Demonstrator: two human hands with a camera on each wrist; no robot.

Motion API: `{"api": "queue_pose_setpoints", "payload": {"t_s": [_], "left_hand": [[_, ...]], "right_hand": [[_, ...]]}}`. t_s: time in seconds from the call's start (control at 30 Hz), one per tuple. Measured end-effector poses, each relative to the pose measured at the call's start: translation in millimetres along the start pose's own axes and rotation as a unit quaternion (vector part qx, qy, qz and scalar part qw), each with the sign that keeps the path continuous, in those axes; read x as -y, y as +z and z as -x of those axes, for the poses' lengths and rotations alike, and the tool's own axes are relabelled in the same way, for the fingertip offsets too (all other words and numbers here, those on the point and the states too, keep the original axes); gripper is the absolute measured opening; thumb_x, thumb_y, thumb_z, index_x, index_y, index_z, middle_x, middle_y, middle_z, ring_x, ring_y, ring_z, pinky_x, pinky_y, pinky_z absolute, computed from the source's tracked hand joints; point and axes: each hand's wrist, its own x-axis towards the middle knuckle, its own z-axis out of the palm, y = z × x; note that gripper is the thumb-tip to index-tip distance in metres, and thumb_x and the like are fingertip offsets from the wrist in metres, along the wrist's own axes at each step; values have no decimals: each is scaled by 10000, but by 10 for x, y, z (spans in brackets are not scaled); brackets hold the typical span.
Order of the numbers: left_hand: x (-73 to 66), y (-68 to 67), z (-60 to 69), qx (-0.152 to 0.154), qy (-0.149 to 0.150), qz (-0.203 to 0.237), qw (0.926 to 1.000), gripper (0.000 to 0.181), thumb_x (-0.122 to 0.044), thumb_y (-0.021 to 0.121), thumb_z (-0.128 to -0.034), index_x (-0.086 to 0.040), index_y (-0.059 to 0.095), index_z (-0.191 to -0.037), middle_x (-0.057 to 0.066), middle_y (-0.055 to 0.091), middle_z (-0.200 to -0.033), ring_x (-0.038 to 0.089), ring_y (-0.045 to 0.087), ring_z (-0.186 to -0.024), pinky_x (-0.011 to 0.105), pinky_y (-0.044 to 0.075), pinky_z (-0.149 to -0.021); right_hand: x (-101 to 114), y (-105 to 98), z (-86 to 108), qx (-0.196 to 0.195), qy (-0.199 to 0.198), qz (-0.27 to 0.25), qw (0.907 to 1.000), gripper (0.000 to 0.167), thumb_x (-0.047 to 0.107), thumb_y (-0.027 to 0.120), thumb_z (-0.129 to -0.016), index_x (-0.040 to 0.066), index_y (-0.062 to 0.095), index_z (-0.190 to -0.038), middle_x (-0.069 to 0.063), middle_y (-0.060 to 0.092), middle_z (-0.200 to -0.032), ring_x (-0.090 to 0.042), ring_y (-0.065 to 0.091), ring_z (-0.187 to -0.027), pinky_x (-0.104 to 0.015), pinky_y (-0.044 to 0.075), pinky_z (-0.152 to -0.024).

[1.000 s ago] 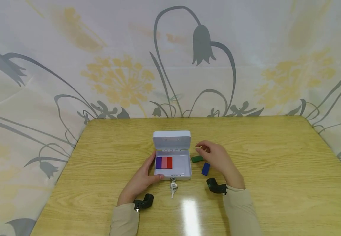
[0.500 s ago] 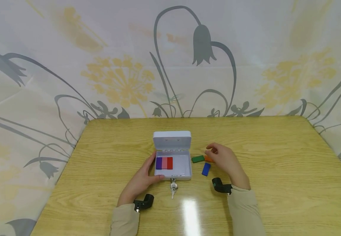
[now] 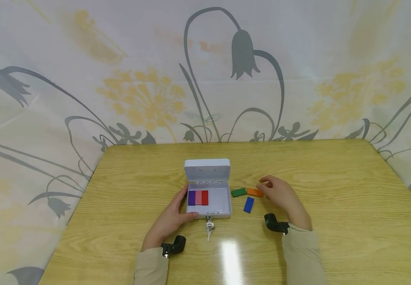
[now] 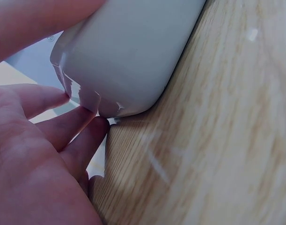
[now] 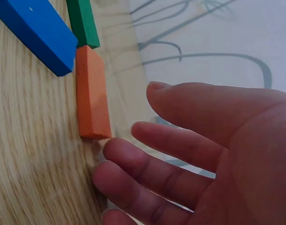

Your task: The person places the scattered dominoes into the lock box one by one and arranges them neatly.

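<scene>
A small white metal cash box stands on the table with its lid raised. Purple, pink and red blocks lie side by side in its left part. My left hand grips the box at its left side, thumb at the front corner; the left wrist view shows the fingertips against the box wall. My right hand holds nothing, its fingers loosely bent just right of an orange block. That block lies end to end with a green block; a blue block lies nearer me.
A key hangs from the lock on the front of the box. The wooden table reaches back to a flower-patterned cloth. A black wrist camera sits at my right wrist, another camera at my left.
My right hand has moved right, away from the green block, and the orange block has come into view from under it. The left hand has stayed on the box.
</scene>
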Motion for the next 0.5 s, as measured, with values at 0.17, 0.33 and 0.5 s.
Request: {"api": "queue_pose_setpoints", "payload": {"t_s": [0.17,0.33,0.5], "left_hand": [[5,5,7,-14,-45,-4,10000,929,-338,738,-713,-290,153,-1433,-81,142,-1464,148,89,-1327,453,81,-1058],[3,6,13,-10,-49,-31,10000,922,-331,734,-720,-294,150,-1432,-80,139,-1464,151,88,-1328,451,84,-1058],[-2,4,10,-22,-47,-76,10000,915,-322,729,-726,-293,148,-1433,-80,140,-1464,154,91,-1328,452,87,-1057]], "right_hand": [[-13,-26,16,181,22,-68,9998,411,313,506,-905,12,523,-1185,-139,617,-1008,-159,578,-730,-360,455,-684],[-1,-12,11,272,77,-55,9996,413,314,527,-893,15,528,-1179,-105,626,-960,-143,567,-704,-362,444,-686],[23,15,-1,201,85,41,9998,415,313,537,-885,17,532,-1176,-104,622,-950,-173,553,-736,-370,438,-694]]}}
